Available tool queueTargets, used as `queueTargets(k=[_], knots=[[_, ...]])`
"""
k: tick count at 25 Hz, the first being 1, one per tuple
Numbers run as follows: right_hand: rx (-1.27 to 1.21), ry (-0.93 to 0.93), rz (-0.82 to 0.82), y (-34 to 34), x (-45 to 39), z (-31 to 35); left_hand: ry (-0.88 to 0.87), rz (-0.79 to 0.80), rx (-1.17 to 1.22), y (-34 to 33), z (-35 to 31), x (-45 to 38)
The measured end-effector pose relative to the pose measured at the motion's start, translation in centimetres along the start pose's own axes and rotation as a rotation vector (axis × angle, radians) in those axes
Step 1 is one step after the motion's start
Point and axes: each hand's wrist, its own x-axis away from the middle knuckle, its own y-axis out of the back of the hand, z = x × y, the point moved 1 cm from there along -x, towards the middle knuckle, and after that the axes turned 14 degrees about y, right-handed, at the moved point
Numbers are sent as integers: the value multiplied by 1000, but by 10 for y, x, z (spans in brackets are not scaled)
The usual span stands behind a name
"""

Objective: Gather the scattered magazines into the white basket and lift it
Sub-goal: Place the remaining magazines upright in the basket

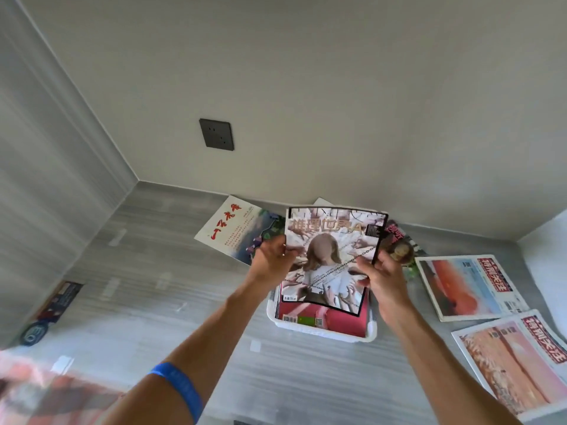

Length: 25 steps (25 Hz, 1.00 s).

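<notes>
A black-edged magazine (333,256) with a long-haired figure on its cover hangs over the white basket (325,331). My left hand (273,256) grips its left edge and my right hand (382,279) grips its right edge. The basket sits on the grey floor and holds a red magazine (334,319). Other magazines lie around: a white one with red script (233,230) at the back left, a dark one (399,245) behind my right hand, and two orange-pink ones (469,286) (515,363) on the right.
The walls meet in a corner at the back left, with a dark socket plate (217,134) on the far wall. A dark booklet (56,302) and a round sticker (32,332) lie by the left wall. A blurred red patterned thing (46,394) fills the bottom left.
</notes>
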Motion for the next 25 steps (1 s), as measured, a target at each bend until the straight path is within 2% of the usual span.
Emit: queueTargets(k=[2,3,5,6,8,10,11,13,15,17,20,23,25], knots=[[78,-73,-7,-4,-6,-23,145,33,47,-12,15,-18],[204,-61,-58,-4,-6,-31,201,51,107,-18,27,-23],[552,121,-218,-9,-1,-36,292,47,205,-22,51,-29],[651,253,-251,-19,4,-36,363,29,238,-17,62,-30],[697,457,-111,-53,22,-35,512,-15,297,1,81,-34],[752,533,191,-93,42,-46,569,-87,346,25,100,-41],[814,513,342,-109,49,-55,534,-160,313,37,109,-47],[981,418,484,-128,61,-76,388,-277,47,55,124,-62],[1075,343,510,-128,66,-90,283,-240,-260,51,135,-84],[1097,330,549,-122,68,-102,222,-199,-396,33,136,-115],[1145,303,653,-115,64,-113,23,-131,-606,-9,129,-158],[1201,276,741,-110,61,-119,90,-98,-850,-30,143,-184],[1207,269,755,-107,62,-120,69,-97,-974,-23,156,-184]])
